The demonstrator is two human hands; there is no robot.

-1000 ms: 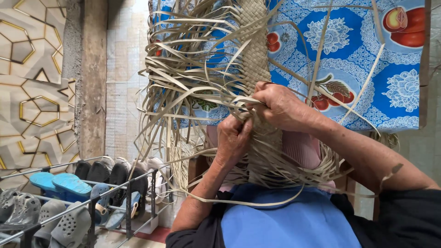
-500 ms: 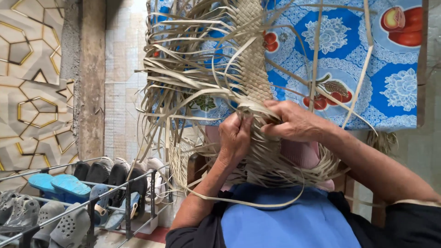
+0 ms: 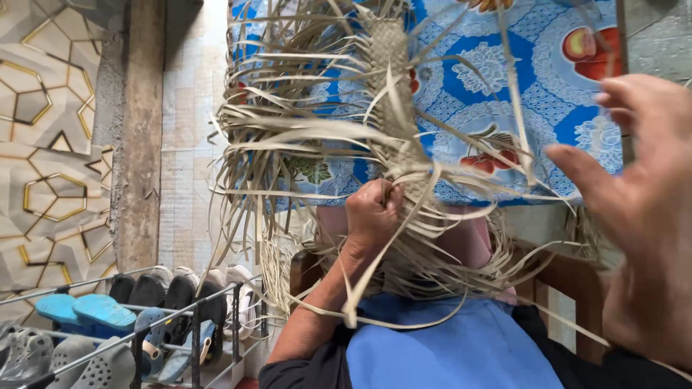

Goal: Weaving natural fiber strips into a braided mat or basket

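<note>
Straw-coloured flat strips are pinched in the fingers of the left hand point(image 3: 373, 216), which is clenched into a fist right at the lower end of the narrow woven band of pale dried-leaf strips point(image 3: 391, 79). That plaited band runs up from the fist toward the top of the frame, and from both its edges the loose unwoven strips point(image 3: 288, 133) fan out sideways and droop in a tangle around and below the fist; one long strip point(image 3: 358, 292) hangs down past the left wrist and curls across the lap. The right hand point(image 3: 634, 209) is off the work, raised close to the camera at the right edge and blurred, its fingers released and spread, holding nothing, with only thin strips crossing in front of it. Under both forearms lies a blue cloth point(image 3: 461, 349) over the lap. Behind the weaving hangs a blue patterned fabric with white lace shapes and red fruit prints point(image 3: 504, 79). To the lower left, well apart from the hands, a metal shoe rack point(image 3: 194, 324) holds blue slippers, grey clogs and dark shoes. A tiled wall with gold hexagon lines point(image 3: 43, 144) fills the left side.
</note>
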